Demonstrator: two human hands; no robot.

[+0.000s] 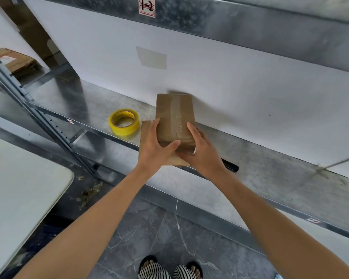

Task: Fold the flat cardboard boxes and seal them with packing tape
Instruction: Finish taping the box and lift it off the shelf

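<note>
Left hand (156, 144), right hand (199, 152) both grip box (174, 109); tape roll (124, 121) at 9 o'clock; wrinkled tape strip (178, 119) may peel, seal failing.

In the middle of the frame the box (174, 117) lies over a flat cardboard sheet (145, 135) on the shelf (270, 158), its far end near the back panel. The left hand (155, 146) and right hand (201, 150) grip its near end from either side. The tape roll (124, 121) lies just left of the sheet, a small tool (231, 167) right of the right hand at the shelf's front edge, and a table (18, 188) at lower left.
</note>
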